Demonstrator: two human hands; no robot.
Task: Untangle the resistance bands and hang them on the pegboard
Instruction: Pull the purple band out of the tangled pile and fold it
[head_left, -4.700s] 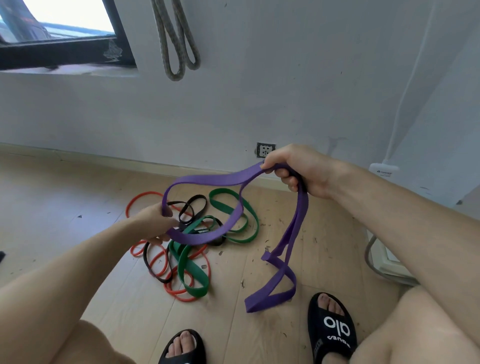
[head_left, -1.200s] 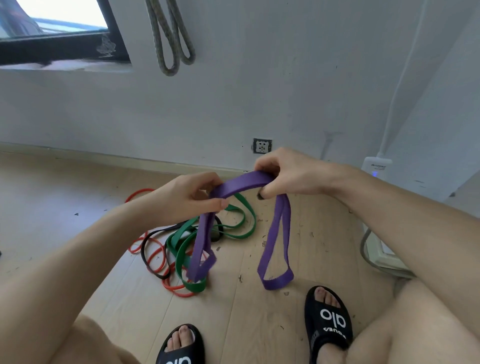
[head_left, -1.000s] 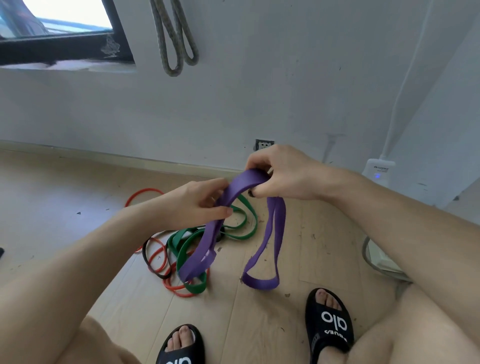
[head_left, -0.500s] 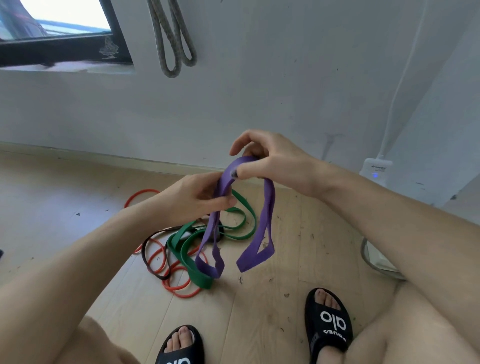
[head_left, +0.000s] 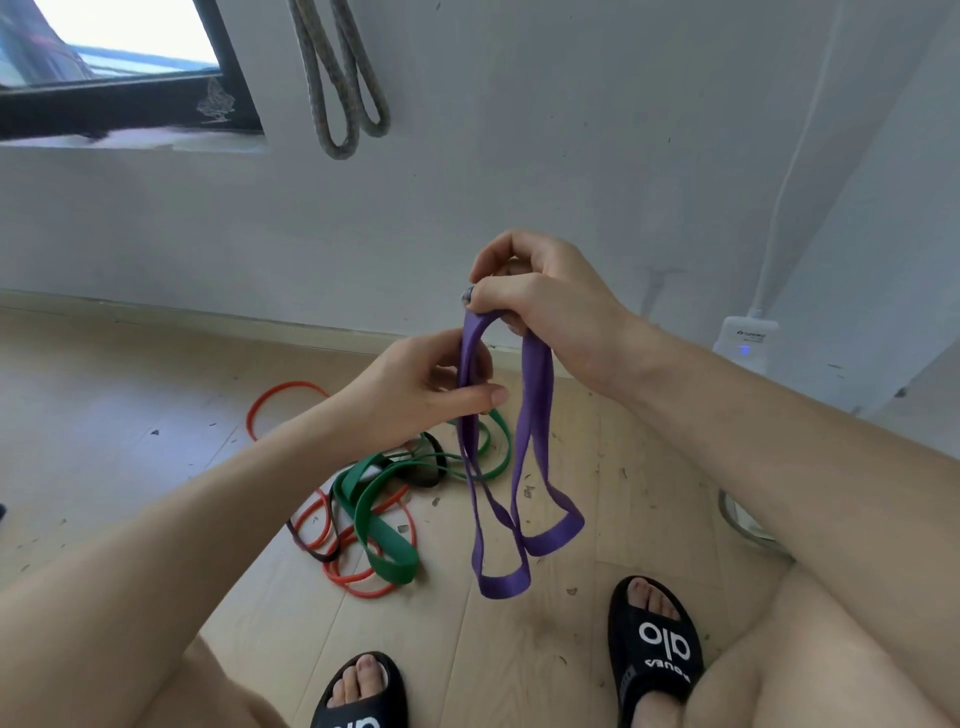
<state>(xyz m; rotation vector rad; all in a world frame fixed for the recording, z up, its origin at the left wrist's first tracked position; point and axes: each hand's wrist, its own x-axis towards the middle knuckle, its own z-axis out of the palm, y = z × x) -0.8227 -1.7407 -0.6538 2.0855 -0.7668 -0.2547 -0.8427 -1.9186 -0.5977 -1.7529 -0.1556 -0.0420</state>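
Head camera, looking down from a crouched person's viewpoint. The purple resistance band (head_left: 519, 457) is now gathered into a folded bundle: a few seconds ago it stretched wide between two hands held well apart, and the hands have since come close together at the centre of the view. The right hand (head_left: 540, 296) is raised, fingers curled tight around the top fold, so the band's loops hang straight down above the floor. The left hand (head_left: 421, 395), just below and to the left, pinches one hanging strand between thumb and fingers.

This suggests the purple band is free of the others and being doubled up for hanging (no pegboard is visible here, so that step is not yet done).

On the floor, left of centre and beyond the hanging loops, the rest remain tangled together: a green band (head_left: 379, 519), an orange-red band (head_left: 291, 395) and a thin black band (head_left: 431, 457), overlapping in one heap.

The surface is a pale wooden floor (head_left: 130, 441) scattered with small dark flecks. The person's feet, in black slides (head_left: 657, 644), sit at the near edge. The far wall is white, with a dark-framed window (head_left: 130, 104) at top left, two loops of grey rope (head_left: 343, 78) hanging beside it, and a white power adapter (head_left: 745, 340) with a cable at right.
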